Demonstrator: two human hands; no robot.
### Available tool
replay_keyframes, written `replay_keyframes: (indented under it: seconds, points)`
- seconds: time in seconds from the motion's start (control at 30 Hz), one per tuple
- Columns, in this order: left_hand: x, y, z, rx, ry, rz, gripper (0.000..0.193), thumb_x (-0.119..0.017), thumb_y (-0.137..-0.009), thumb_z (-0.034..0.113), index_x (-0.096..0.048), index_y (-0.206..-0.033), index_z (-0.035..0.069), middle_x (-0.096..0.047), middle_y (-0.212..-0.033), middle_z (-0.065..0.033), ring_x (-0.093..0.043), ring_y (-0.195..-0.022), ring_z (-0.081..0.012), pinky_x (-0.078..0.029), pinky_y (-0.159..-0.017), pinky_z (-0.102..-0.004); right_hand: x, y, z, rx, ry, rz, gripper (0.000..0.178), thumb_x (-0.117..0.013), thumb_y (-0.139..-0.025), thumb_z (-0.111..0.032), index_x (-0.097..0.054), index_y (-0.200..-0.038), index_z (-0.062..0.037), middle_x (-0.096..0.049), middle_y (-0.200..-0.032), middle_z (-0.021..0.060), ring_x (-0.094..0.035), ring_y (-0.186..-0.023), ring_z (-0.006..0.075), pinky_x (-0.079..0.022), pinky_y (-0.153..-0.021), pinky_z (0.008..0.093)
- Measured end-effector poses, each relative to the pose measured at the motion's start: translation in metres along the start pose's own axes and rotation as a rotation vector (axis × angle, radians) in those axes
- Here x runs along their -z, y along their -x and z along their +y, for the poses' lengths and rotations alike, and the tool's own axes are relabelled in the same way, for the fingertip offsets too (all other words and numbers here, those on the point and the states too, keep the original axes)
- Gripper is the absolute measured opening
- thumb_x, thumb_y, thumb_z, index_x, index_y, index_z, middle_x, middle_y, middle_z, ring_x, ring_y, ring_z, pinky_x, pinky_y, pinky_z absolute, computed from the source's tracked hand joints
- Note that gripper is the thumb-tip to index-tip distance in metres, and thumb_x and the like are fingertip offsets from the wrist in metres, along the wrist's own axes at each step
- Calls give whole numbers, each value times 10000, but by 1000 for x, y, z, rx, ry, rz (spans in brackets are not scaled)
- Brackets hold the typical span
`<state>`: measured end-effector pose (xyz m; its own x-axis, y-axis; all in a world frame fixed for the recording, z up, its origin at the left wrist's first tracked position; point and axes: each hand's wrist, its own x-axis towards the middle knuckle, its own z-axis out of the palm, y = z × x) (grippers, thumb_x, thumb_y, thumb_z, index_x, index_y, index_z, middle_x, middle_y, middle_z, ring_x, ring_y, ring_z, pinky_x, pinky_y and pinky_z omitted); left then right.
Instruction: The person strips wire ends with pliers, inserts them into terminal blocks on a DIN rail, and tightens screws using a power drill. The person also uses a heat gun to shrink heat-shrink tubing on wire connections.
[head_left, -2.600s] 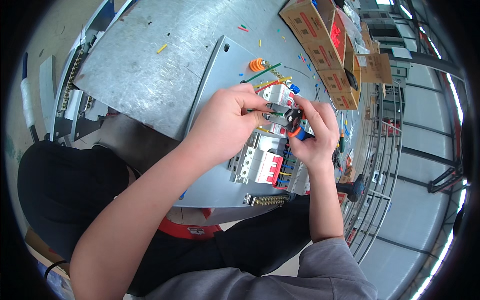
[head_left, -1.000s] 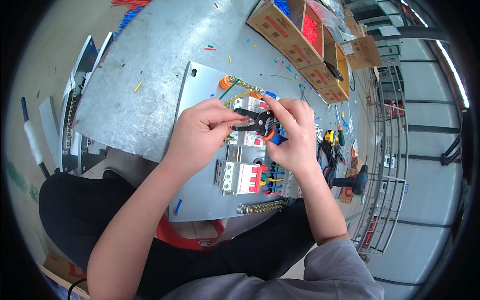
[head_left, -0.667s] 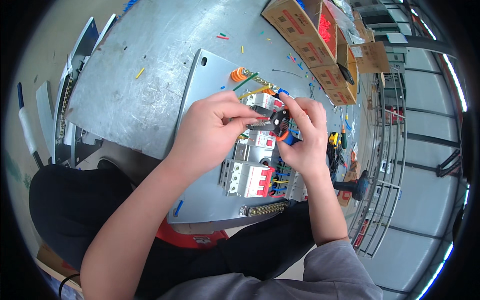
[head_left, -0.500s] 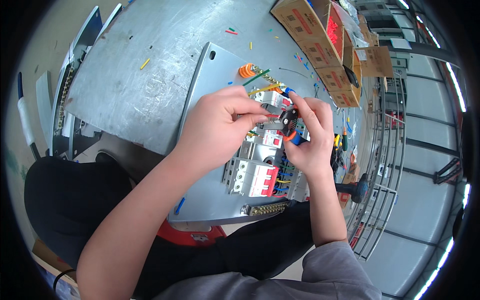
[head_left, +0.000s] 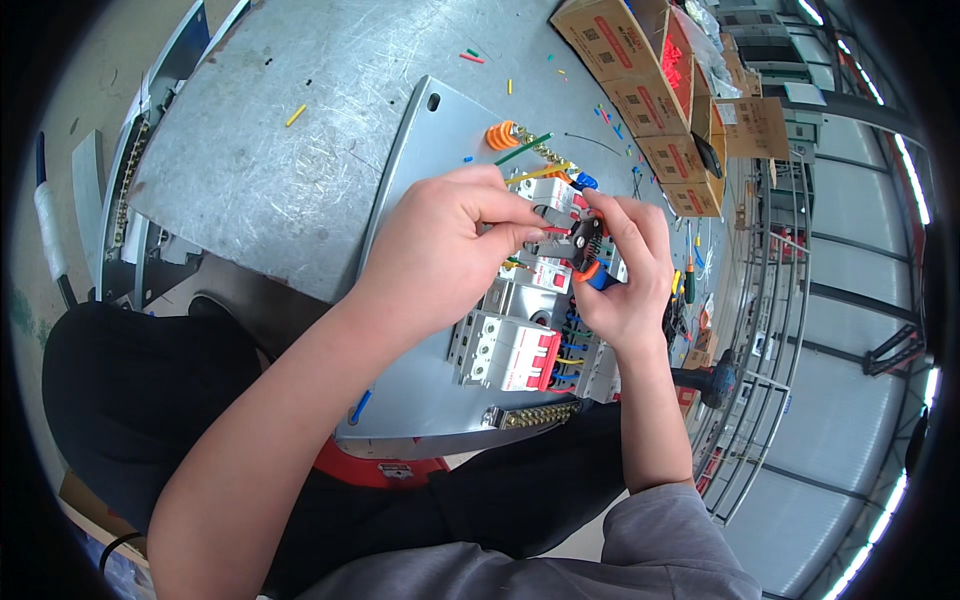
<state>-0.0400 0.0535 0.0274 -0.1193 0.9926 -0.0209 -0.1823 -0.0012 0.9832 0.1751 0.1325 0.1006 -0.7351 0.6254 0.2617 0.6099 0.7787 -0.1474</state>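
My right hand (head_left: 630,275) is wrapped round a pair of wire strippers (head_left: 578,242) with black jaws and blue-and-orange handles. Between thumb and forefinger, my left hand (head_left: 450,240) pinches a red wire (head_left: 556,231), which runs into the jaws. Both hands hover over a grey metal mounting plate (head_left: 400,400) fitted with white circuit breakers. The nearest large breaker (head_left: 507,352) has red toggles, and blue, green and yellow wires lie along its right side. Just beyond my fingers, a green wire (head_left: 523,149) and a yellow wire (head_left: 538,173) stick up. My fingers hide part of the breakers behind.
Cardboard boxes (head_left: 650,105) with red pieces stand at the far right of the metal table (head_left: 250,190). Wire scraps are scattered near them. A brass terminal strip (head_left: 535,415) lies at the plate's near edge. A power drill (head_left: 715,378) is at the right, beside a metal rack (head_left: 765,400).
Both hands keep their grip on the wire and the strippers, barely shifting. The whole view has moved slightly.
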Motion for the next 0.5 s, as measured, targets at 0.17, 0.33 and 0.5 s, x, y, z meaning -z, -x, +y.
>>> replay_keyframes:
  seconds: [0.17,0.33,0.5]
  points:
    - [0,0,0,37,46,2,164,-756,-975,-41,-842,-1110,-5,-637,-926,-11,-604,-773,-84,-487,-660,-273,-2,-1,0,13,10,-5,664,-674,-669,47,-753,-1327,-1,-707,-1126,158,-718,-984,280,-611,-907,373]
    - [0,0,2,50,39,-10,210,-744,-971,-54,-850,-1137,20,-626,-923,-11,-613,-787,-84,-496,-678,-277,-10,1,4,22,-6,95,662,-740,-597,8,-795,-1253,-53,-720,-947,109,-693,-851,284,-564,-770,389]
    - [0,-1,1,36,34,-2,188,-763,-970,-35,-843,-1135,9,-621,-921,-10,-614,-786,-90,-497,-694,-277,-10,0,4,4,3,83,642,-745,-595,8,-809,-1231,-56,-713,-896,94,-691,-791,264,-562,-715,373]
